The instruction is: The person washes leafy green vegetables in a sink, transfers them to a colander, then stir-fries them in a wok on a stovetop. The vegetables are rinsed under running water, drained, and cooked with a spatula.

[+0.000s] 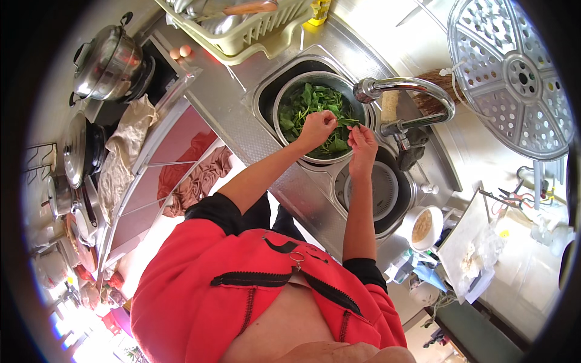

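Note:
A round metal basin (281, 97) stands in the left bowl of a steel double sink, filled with leafy green vegetables (311, 102). Over its right side, my left hand (317, 129) has its fingers curled at one end of a green sprig (348, 121). My right hand (363, 143) pinches the sprig's other end between thumb and fingertips, near the basin's rim. Both hands are close together above the leaves. My right forearm passes over the smaller sink bowl (404, 204), where a round grey strainer (386, 190) sits, partly hidden.
A curved chrome faucet (426, 84) reaches towards the basin from the right. Behind the sink is a cream dish rack (236, 47) with utensils; two eggs (180, 52) lie beside it. A perforated metal steamer plate (508, 77) hangs at right, above a white bowl of food (422, 228).

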The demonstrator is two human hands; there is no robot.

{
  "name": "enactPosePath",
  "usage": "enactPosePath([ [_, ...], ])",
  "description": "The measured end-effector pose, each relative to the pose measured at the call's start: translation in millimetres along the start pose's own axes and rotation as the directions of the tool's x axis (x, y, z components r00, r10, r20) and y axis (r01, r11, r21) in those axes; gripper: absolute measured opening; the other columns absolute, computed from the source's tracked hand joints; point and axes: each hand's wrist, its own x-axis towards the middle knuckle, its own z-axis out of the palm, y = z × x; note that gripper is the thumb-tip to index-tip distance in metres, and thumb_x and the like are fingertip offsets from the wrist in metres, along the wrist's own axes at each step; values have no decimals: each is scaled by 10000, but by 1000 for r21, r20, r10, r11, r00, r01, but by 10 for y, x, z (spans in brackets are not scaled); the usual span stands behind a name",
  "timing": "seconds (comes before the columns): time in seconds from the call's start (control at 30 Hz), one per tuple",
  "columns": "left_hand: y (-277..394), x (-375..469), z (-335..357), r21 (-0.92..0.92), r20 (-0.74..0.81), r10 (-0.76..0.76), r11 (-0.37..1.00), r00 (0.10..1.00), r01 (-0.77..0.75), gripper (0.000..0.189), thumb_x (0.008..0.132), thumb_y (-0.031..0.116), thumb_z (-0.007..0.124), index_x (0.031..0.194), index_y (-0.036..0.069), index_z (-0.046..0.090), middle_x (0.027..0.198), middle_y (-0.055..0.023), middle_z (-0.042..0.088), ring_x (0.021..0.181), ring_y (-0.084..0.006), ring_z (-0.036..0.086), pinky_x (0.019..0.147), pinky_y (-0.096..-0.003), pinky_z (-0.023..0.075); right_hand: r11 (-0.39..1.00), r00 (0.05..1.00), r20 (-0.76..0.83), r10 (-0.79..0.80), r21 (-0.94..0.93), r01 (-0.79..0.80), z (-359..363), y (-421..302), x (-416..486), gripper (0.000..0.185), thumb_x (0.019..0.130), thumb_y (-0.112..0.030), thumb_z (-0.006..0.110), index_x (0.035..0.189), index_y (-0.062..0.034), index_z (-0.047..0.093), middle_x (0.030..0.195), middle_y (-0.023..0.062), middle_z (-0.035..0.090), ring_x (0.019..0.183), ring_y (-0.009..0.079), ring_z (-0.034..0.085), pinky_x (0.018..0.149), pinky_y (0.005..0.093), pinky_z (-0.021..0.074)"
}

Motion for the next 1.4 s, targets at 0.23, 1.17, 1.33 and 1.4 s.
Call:
enactPosePath([
  [0.23,-32,48,67,-272,-50,-326,914,944,301,140,827,121,616,818,-12,661,705,-68,663,632,-132,618,608,-278,485,992,993,-118,4,128,11,131,148,-54,157,932,-70,582,1064,10,605,931,62,659,721,78,535,634,222,420],
  [1.17,94,21,-414,71,-32,188,980,982,-185,102,840,94,658,904,18,683,812,-69,672,759,-183,622,728,-301,497,99,689,496,-528,-770,630,371,97,206,179,847,-126,681,1022,-97,661,865,76,550,768,261,570,647,368,464],
  [1.33,97,66,-412,297,-95,354,902,930,-313,92,810,80,652,874,25,687,742,-86,654,701,-257,613,716,-341,500,101,731,505,-459,-787,608,236,244,396,171,850,-122,666,1011,-64,662,833,68,564,755,237,571,645,349,459],
  [1.4,98,75,-419,240,-165,325,929,931,-282,90,831,82,636,881,28,687,731,-70,657,692,-216,623,710,-320,500,491,881,245,-404,-755,435,145,266,437,166,860,-111,660,1015,-50,663,806,40,576,728,186,557,627,312,449],
])
